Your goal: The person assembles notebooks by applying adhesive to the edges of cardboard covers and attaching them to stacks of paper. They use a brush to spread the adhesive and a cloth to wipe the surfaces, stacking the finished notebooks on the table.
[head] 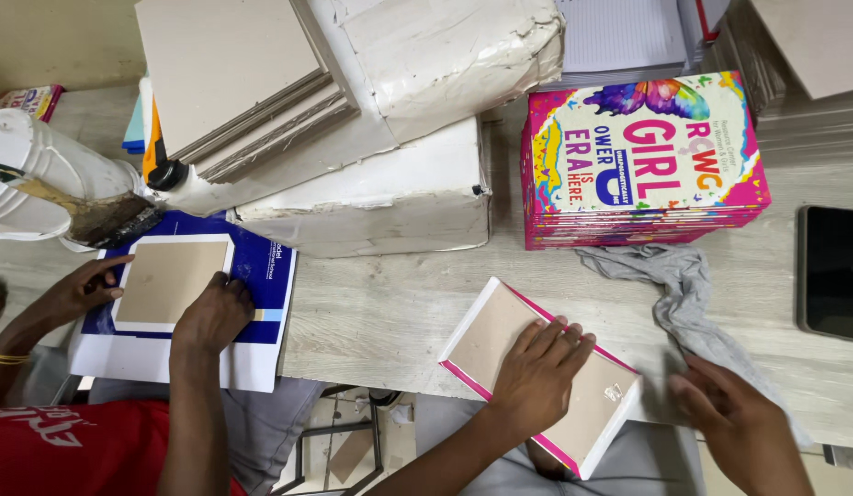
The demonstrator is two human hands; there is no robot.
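**Flat palm on a pink-edged book cover**

An open book cover (500, 344) with brown board inside and pink edges lies at the near edge of the pale wood-grain worktop (389, 312), overhanging it. The left hand (539, 367) presses flat on it, fingers spread, clasping nothing. The right hand (734, 418) rests on a grey cloth (688, 294), loosely open. Behind stands a stack of pink books (642, 161); a dark tablet (832, 271) lies right. At left, another person's hands (210, 312) press a blue cover (261, 262).
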